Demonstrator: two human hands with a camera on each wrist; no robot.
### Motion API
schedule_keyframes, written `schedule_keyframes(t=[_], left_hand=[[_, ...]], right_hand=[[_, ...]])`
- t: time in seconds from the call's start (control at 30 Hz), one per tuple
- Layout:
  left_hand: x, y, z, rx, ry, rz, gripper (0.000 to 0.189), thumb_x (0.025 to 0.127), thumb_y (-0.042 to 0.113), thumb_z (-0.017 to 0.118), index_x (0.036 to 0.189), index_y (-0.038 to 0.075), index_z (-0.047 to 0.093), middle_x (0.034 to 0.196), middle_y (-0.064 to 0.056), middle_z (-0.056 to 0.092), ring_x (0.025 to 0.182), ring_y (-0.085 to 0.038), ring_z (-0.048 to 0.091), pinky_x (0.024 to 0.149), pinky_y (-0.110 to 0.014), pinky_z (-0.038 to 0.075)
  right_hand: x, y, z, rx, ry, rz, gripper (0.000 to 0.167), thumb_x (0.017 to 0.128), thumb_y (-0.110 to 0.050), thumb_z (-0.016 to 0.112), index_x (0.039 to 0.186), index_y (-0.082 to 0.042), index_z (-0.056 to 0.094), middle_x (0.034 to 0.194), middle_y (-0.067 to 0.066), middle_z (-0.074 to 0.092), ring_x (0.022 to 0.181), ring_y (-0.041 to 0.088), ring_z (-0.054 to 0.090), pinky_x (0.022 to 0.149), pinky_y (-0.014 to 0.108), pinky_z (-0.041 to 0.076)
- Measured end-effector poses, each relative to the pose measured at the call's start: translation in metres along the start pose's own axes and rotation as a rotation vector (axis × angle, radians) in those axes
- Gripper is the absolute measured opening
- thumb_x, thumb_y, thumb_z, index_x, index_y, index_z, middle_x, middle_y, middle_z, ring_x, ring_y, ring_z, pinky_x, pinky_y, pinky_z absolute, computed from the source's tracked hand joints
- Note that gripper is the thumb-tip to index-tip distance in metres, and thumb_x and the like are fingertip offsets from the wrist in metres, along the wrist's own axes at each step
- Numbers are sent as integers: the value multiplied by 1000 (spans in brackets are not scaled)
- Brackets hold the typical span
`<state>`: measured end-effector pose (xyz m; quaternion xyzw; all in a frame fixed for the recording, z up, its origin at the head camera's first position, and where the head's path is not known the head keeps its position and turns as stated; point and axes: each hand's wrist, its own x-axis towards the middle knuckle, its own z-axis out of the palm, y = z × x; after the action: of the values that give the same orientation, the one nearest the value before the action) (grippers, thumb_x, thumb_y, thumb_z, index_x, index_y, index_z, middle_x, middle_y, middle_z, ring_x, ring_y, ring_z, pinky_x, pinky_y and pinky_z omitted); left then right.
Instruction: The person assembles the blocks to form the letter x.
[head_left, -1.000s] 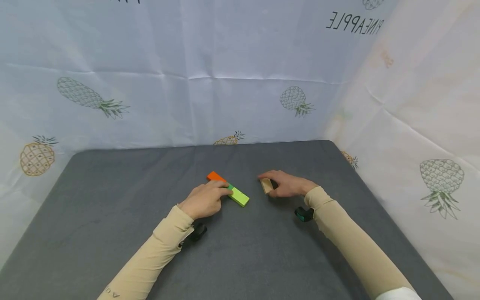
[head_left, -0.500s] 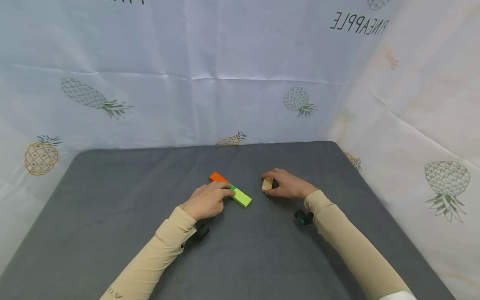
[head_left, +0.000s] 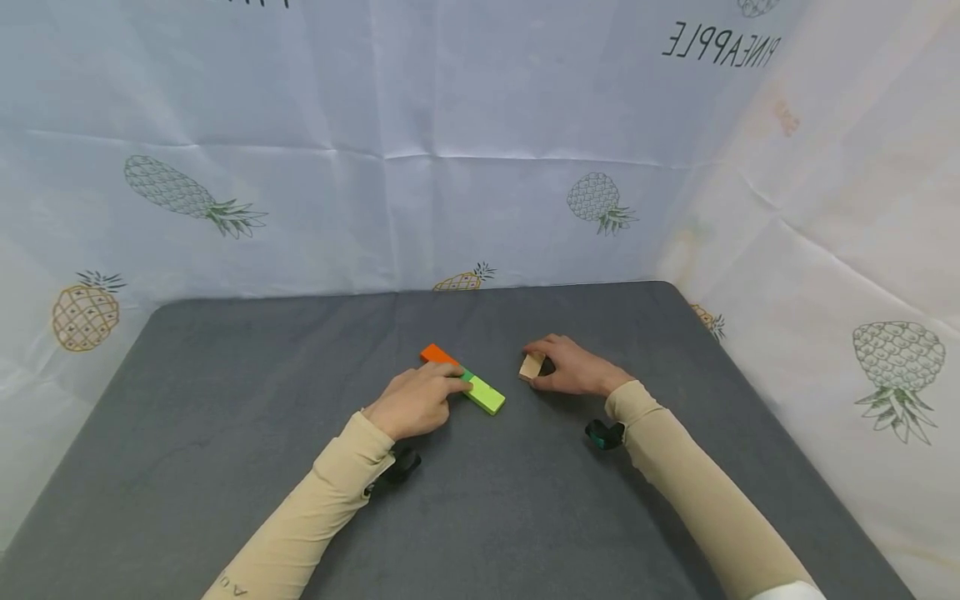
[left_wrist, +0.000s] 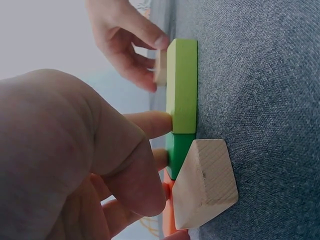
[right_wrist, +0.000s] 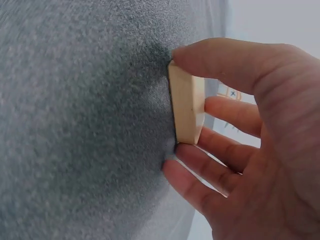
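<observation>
An orange block (head_left: 440, 354), a green block (left_wrist: 179, 152) and a lime-green block (head_left: 485, 395) lie end to end in a slanting row on the dark grey cloth. My left hand (head_left: 414, 402) rests its fingertips on the row, fingers fairly straight. Beside the green block, under the left thumb, the left wrist view shows a plain wooden block (left_wrist: 206, 182) with slanted faces; the hand hides it from the head view. To the right of the row, my right hand (head_left: 576, 368) pinches a flat plain wooden block (right_wrist: 185, 102) between thumb and fingers, low at the cloth.
The grey cloth-covered table (head_left: 480, 517) reaches back to a white pineapple-print curtain (head_left: 360, 217), which continues along the right side. A small dark device sits under each wrist, one at the left wrist (head_left: 401, 465) and one at the right wrist (head_left: 604, 434).
The flat wooden block has turned clockwise in my right hand's fingers, its far end swinging to the right. My left hand keeps its place on the coloured row. The head view has shifted slightly.
</observation>
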<state>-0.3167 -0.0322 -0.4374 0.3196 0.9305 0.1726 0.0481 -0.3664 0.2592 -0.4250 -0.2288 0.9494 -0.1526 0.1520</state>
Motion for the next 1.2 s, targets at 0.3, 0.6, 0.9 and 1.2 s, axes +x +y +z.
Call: schedule_keyframes(t=[0.3, 0.6, 0.9, 1.2], left_hand=[[0, 1, -1, -5, -4, -10, 52, 91, -5, 47, 133, 17, 69, 147, -8, 58, 137, -27, 54, 100, -46, 52], [1, 1, -1, -6, -14, -20, 52, 91, -5, 48, 133, 18, 70, 147, -7, 58, 138, -26, 53, 94, -43, 53], [1, 1, -2, -7, -12, -24, 52, 91, -4, 49, 133, 19, 70, 147, -6, 57, 138, -26, 53, 93, -43, 54], [1, 2, -1, -5, -8, -23, 51, 92, -4, 49, 133, 19, 70, 147, -6, 57, 137, -26, 54, 94, -43, 54]], right_hand=[[9, 2, 1, 63, 15, 9, 58, 96, -33, 68, 147, -10, 52, 140, 15, 55, 123, 29, 54, 101, 48, 48], [16, -3, 4, 52, 48, 32, 59, 96, -35, 69, 147, -10, 53, 142, 15, 54, 128, 32, 51, 102, 49, 48], [21, -9, 5, 57, 66, -15, 50, 101, -33, 63, 144, -7, 56, 134, 15, 58, 119, 29, 55, 96, 47, 50], [22, -10, 8, 73, 80, 10, 49, 103, -22, 57, 148, -4, 49, 139, 18, 56, 124, 31, 54, 103, 49, 47]])
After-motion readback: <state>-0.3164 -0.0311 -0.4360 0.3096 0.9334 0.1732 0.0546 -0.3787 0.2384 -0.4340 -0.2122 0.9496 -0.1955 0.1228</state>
